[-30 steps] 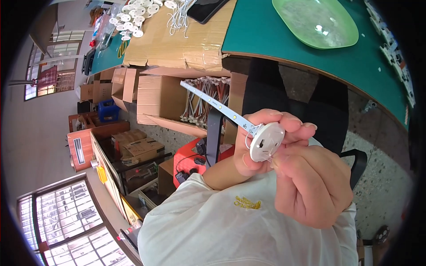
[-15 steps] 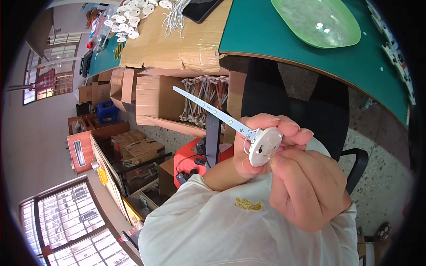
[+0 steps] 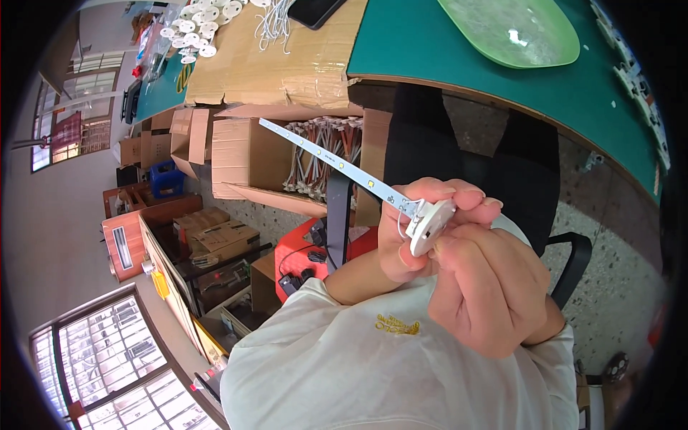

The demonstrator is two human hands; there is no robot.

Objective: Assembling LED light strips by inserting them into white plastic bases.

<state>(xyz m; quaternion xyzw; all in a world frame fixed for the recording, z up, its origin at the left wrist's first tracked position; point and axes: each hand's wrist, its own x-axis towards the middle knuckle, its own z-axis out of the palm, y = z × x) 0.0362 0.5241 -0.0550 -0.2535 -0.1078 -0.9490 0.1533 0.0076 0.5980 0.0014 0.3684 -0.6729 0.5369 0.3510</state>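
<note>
My left hand (image 3: 396, 252) is closed around a white round plastic disc (image 3: 428, 231), thumb below and fingers curled over its far side. From the disc, a narrow LED strip (image 3: 342, 166) with small yellowish chips slants up and to the left. A thin white wire loops where the strip meets the disc. My right hand (image 3: 494, 290) is closed in a pinch against the disc's lower right edge. Its fingertips hide whatever small thing may be between them. Both hands are in front of my white shirt, above my lap.
An open cardboard box (image 3: 236, 161) of wired strips stands below the bench. On the bench are a cardboard sheet (image 3: 301, 72), white discs (image 3: 208, 30), white wires (image 3: 272, 29), a dark phone (image 3: 315, 10) and a green tray (image 3: 566, 54). A red stool (image 3: 290, 251) is at left.
The disc has tilted and shows more of its edge. The strip's free end has swung up and left. Both hands stay closed at the disc, the right one shifted slightly up and left.
</note>
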